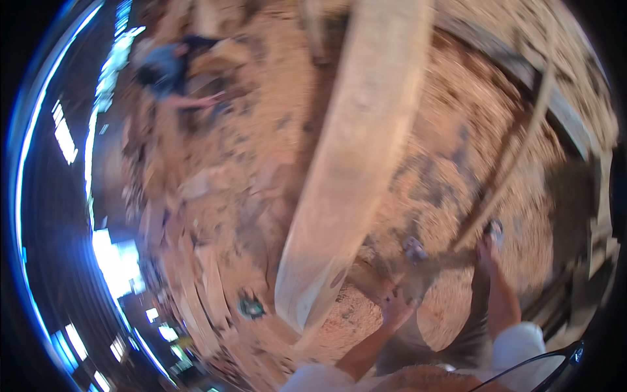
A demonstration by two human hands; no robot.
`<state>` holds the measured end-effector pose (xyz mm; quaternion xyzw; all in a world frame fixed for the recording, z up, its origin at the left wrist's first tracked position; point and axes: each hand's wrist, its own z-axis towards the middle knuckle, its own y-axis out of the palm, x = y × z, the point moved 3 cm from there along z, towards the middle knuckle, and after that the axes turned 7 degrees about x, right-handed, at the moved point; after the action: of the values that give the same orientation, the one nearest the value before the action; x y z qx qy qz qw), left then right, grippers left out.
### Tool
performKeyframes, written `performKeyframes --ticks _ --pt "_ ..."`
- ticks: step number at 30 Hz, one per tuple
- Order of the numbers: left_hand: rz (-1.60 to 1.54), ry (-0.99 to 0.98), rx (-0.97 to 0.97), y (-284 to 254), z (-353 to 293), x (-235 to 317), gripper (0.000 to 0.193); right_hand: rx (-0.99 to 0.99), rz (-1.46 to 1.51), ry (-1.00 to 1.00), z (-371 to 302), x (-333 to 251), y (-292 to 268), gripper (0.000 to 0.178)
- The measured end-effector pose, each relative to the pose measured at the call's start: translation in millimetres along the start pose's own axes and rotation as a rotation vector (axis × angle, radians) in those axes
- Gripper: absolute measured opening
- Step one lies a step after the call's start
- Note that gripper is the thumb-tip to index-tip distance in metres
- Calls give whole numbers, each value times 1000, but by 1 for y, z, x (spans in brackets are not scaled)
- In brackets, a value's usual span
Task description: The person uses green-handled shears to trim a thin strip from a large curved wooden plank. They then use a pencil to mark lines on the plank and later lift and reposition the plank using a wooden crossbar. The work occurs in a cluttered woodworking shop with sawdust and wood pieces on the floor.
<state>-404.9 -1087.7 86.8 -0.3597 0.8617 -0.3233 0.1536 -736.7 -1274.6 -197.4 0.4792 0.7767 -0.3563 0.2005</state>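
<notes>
Left hand (pixel 395 306) first: its fingers (pixel 390 297) are spread and pressed against the near end of a long pale timber beam (pixel 356 144), just where the wood meets a heap of sawdust; motion blur hides whether they actually curl round anything, so I cannot tell if it is a grasp or just a push. Right hand (pixel 488 247) sits further out to the right, its fingers seemingly wrapped about the lower end of a thin wooden stick (pixel 522 140), though the blur leaves that grip uncertain too.

The beam dominates the view. Its long axis runs from the near end, low and just left of centre, up and away to the top edge, leaning slightly rightward as it goes. The cut near end faces the person; the far end points away, out of view.

The stick slants up to the right, well apart from the beam.

Sawdust floor (pixel 450 183) all around, offcuts strewn at left. Far upper left, another person (pixel 171 68) crouches over the ground.
</notes>
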Motion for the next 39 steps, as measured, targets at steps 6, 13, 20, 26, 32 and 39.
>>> performKeyframes --ticks 6,13,20,26,32,39 --pt "-76 -38 178 29 -22 45 64 487 -401 -43 176 -9 -16 68" --pt "-39 -93 158 37 -20 46 73 451 328 185 249 -13 -8 37" --pt "-345 193 343 24 -13 52 85 347 250 340 92 -174 19 35" --pt "-307 277 -140 -117 -63 153 93 203 653 216 -29 -288 -64 25" --pt "-386 180 -188 -166 -173 132 59 67 706 231 -91 -297 -88 12" --pt "-222 180 -13 -166 -275 94 33 -251 931 496 -206 -389 -129 38"
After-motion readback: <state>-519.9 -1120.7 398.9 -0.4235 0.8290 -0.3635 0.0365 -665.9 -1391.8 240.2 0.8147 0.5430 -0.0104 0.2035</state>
